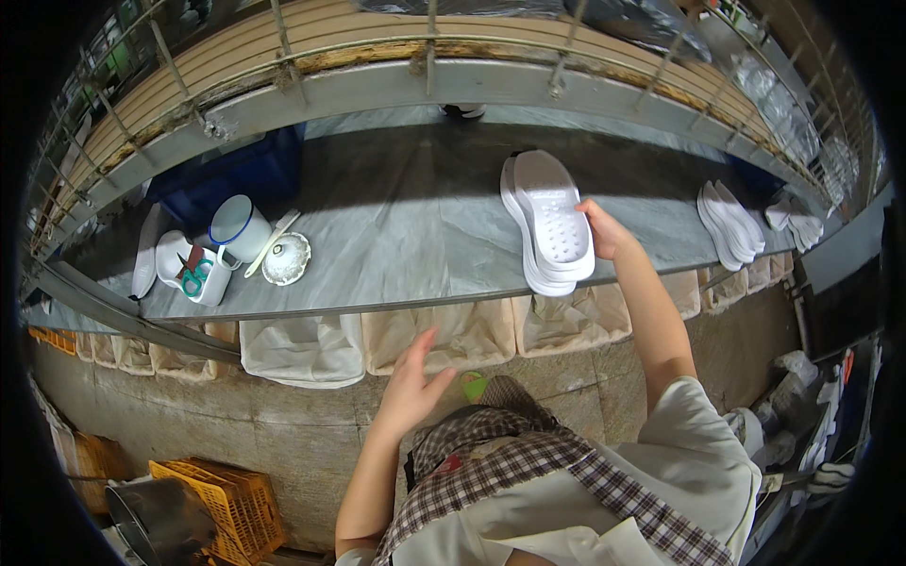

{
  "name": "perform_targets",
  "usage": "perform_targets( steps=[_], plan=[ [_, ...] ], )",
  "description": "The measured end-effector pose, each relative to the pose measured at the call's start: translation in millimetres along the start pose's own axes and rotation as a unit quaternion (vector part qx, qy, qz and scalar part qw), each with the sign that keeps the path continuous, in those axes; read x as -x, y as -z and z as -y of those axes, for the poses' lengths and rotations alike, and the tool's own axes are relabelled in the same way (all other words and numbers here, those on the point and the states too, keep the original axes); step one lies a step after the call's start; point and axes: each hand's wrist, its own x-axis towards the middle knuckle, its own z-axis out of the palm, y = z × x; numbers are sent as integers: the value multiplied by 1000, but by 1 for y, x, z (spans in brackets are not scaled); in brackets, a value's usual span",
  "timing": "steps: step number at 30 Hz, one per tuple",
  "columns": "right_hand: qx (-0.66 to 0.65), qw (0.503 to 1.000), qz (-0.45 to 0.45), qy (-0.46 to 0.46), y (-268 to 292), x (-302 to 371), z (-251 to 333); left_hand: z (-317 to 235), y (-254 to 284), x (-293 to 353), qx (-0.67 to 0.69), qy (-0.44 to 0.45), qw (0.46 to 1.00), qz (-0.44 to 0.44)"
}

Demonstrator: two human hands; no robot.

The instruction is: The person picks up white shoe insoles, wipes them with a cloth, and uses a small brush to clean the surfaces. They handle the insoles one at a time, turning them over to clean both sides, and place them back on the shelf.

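Observation:
A small stack of white shoe soles (559,222) lies on the grey marbled worktop, its top sole showing a dimpled heel area. My right hand (607,229) is closed on the right edge of these soles, thumb on top and the other fingers hidden. How many of them it grips I cannot tell. In front of the worktop edge, my left hand (412,387) hangs with fingers apart and nothing in it, over the lined bins.
At the left stand an enamel mug (240,229), a white container with green-handled scissors (195,277), a brush (272,243), a small dish (285,258) and a blue crate (231,179). More soles (730,224) lie right. Lined bins (302,351) run below; a yellow crate (226,505) sits behind.

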Motion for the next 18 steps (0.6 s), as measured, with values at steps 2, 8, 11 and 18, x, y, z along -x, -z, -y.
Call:
perform_targets(
  steps=[2,8,11,18],
  plan=[
    [86,993,-79,-29,5,-3,9,9,-2,-3,24,56,998,-1],
    [384,879,-232,159,7,-35,51,33,-10,-12,-26,47,999,3],
    [282,908,-158,266,0,-117,81,38,-11,-11,-8,59,998,-26],
    [-205,965,-22,165,-72,-307,113,53,-20,28,2,137,974,-179]
  ],
)
